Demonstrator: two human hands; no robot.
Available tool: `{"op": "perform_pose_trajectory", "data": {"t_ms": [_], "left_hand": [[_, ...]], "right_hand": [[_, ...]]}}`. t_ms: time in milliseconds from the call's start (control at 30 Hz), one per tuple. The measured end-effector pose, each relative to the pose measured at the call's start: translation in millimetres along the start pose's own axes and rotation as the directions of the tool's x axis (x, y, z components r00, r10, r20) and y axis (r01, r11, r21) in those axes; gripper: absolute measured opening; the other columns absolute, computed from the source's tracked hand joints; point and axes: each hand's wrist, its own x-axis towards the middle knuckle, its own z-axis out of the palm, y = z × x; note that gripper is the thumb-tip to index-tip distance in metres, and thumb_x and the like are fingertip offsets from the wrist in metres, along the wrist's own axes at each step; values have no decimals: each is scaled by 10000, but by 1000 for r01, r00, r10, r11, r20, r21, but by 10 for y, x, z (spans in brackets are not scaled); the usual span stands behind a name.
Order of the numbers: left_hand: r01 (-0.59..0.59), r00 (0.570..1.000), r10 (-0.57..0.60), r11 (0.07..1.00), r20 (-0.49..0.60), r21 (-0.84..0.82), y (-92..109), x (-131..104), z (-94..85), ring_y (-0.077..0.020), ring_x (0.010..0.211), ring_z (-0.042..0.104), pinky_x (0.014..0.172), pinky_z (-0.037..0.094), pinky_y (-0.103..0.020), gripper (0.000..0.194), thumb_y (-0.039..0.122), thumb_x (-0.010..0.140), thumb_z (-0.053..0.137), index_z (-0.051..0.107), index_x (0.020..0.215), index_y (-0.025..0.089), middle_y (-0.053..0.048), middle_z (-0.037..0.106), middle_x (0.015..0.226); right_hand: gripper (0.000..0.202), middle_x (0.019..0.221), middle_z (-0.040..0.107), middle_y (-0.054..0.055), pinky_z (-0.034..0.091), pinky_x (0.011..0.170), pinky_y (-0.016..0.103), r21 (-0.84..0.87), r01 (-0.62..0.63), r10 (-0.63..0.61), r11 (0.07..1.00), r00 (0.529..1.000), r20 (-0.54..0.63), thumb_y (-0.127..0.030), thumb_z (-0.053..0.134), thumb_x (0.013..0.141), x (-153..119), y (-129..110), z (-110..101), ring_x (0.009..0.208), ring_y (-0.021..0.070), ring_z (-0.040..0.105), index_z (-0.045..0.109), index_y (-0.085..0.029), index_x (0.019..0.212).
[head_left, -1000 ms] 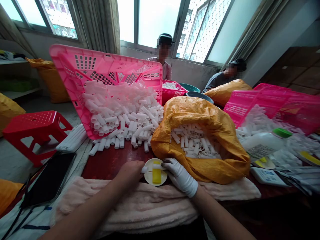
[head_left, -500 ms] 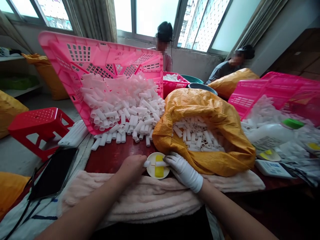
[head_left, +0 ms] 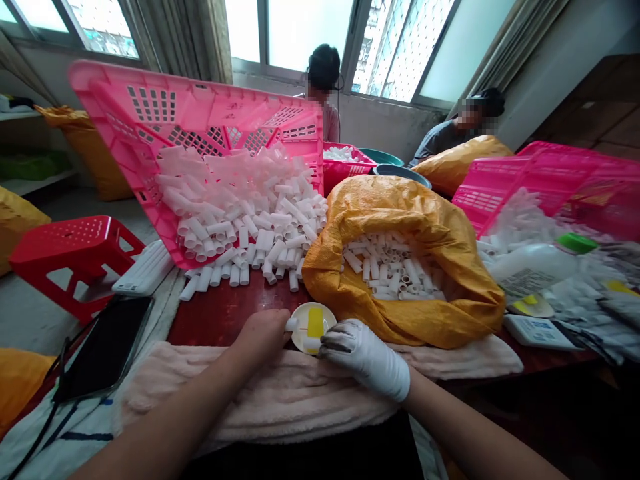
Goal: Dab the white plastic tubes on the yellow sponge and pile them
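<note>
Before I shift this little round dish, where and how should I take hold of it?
I'd pinch the round dish by its far rim, coming from the far side: that curved edge is uncovered, while the left hand and gloved right hand crowd its sides and a white tube overlaps its near part.

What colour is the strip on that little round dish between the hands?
The strip is bright yellow against the pale dish, shown best in the head view.
</note>
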Motion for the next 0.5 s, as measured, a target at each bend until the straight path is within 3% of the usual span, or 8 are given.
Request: {"op": "perform_pose_trajectory", "data": {"t_ms": [67,100,167,233,300,367,467,500], "left_hand": [[-1,998,2,1000,-67,16,10,-11,-25,-205,746,562,647,367,-280,133,280,805,479,523,742,171,-61,598,771],[-19,993,21,1000,-117,14,16,-21,-43,-204,765,554,673,368,-285,125,265,807,473,515,738,170,-62,591,783],[-75,978,68,997,-198,-28,33,-50,-78,-191,786,541,703,366,-280,89,230,805,467,508,749,174,-50,585,801],[-120,973,95,987,-209,-111,50,-82,-104,-172,775,541,688,363,-259,48,207,792,475,516,778,186,-26,592,804],[-139,980,108,973,-167,-185,65,-106,-111,-157,750,550,653,356,-240,44,208,781,487,527,795,200,-4,604,792],[-134,987,108,962,-117,-238,73,-118,-100,-146,727,563,624,352,-225,59,246,788,492,537,805,210,9,615,777],[-131,991,122,951,-49,-280,87,-127,-70,-140,716,586,611,364,-210,127,327,812,483,551,831,222,18,630,778],[-134,991,128,954,-40,-267,98,-132,-64,-142,720,592,613,370,-208,141,339,815,479,554,839,223,18,635,779]], "right_hand": [[243,1021,627,66,501,785,340,177,-64,86,982,989,-117,-163,460,883,19,-85,-6,925,180,596,552,-244,1093],[241,1039,610,65,504,808,333,300,-117,190,947,956,-225,-178,466,882,34,-118,10,953,177,590,534,-249,1102],[224,1061,588,57,515,828,337,550,-195,460,812,793,-399,-228,480,880,80,-156,72,994,181,580,510,-264,1099],[199,1040,603,44,544,775,336,716,-239,661,656,640,-392,-276,481,880,143,-162,139,947,183,601,513,-272,1076],[184,1019,620,42,560,706,320,772,-282,737,570,592,-328,-291,476,879,211,-153,161,873,180,619,529,-262,1052],[167,1019,615,45,549,728,321,729,-277,686,626,641,-345,-256,492,868,274,-147,118,884,180,611,547,-253,1026],[193,1016,610,43,499,826,345,515,-170,394,840,844,-363,-161,497,855,354,-154,-6,948,180,582,580,-259,999],[209,1026,610,49,483,849,354,459,-153,327,875,887,-327,-157,498,854,380,-160,-35,970,186,573,580,-255,1019]]}}
